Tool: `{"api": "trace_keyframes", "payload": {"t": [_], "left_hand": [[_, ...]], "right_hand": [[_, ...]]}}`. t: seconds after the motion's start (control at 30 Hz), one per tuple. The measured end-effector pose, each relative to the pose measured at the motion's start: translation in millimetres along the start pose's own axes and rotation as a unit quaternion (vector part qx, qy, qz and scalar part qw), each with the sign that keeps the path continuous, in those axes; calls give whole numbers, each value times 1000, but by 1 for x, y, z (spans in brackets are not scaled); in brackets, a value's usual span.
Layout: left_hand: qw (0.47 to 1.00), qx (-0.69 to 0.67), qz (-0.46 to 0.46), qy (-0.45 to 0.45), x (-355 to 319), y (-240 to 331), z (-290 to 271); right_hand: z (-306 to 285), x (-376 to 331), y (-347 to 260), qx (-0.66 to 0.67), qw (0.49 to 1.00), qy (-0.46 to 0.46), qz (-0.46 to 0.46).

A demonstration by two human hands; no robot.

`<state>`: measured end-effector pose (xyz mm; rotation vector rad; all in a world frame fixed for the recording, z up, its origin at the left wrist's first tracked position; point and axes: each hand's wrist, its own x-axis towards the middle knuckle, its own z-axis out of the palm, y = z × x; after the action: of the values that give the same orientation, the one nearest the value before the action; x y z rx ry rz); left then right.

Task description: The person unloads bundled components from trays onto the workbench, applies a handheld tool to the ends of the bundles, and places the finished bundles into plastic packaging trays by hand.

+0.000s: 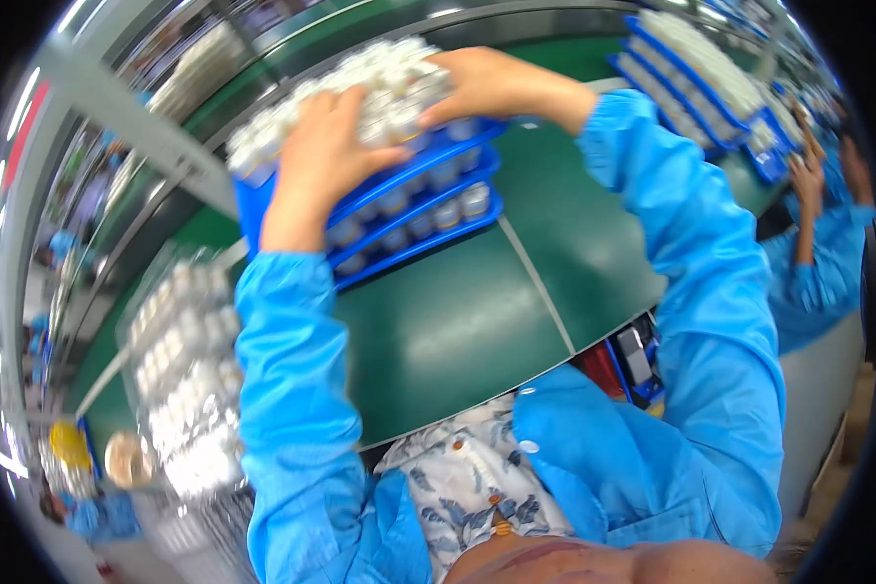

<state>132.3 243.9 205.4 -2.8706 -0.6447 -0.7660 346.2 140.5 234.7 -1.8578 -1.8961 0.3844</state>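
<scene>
Biggest thing on my feed is the green counter [428,336], running past a co-worker on the right. By its far edge, left of centre, there's a stack of blue trays [409,175] loaded with small white-topped cylinders, and that's where all the attention is. Another batch of blue trays [689,82] sits toward the far edge, well to the right. Over on the left there's a pile of clear plastic packs [190,389] with white pieces inside; can't tell if it's fully on the counter or not.

What worries me: the top layer is piled up proud of the tray rim, so imo an uneven push could tip a few over the front. A sideways knock could also slide one tray off the one below, since I can't see how well they nest.

Hands, then. The left hand [323,151] is loosely open over the front of the load, fingers spread on the pieces, thumb out to the side. The right hand [482,83] is half-cupped round the right end, thumb well apart from the fingers. Both seem to touch the white-topped cylinders [389,73], but it's too blurry to say whether either pinches one.
</scene>
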Motion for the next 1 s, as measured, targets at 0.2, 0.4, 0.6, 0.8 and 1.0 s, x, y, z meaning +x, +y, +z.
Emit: {"api": "trace_keyframes", "payload": {"t": [0.2,0.4,0.6,0.8,1.0], "left_hand": [[995,-87,-41,-17,-2,8,4],[990,-128,-65,-5,1,1,10],[994,-86,-48,35,-5,20,-20],[989,-82,-10,124,-52,64,-92],[985,-136,-100,35,-172,108,-52]], "right_hand": [[24,11,7,-26,998,57,-32],[22,10,-2,-28,997,65,-15],[0,-17,-38,-44,986,114,-117],[-9,-59,-70,-69,961,166,-210],[85,-128,-70,68,987,-22,-141]]}}
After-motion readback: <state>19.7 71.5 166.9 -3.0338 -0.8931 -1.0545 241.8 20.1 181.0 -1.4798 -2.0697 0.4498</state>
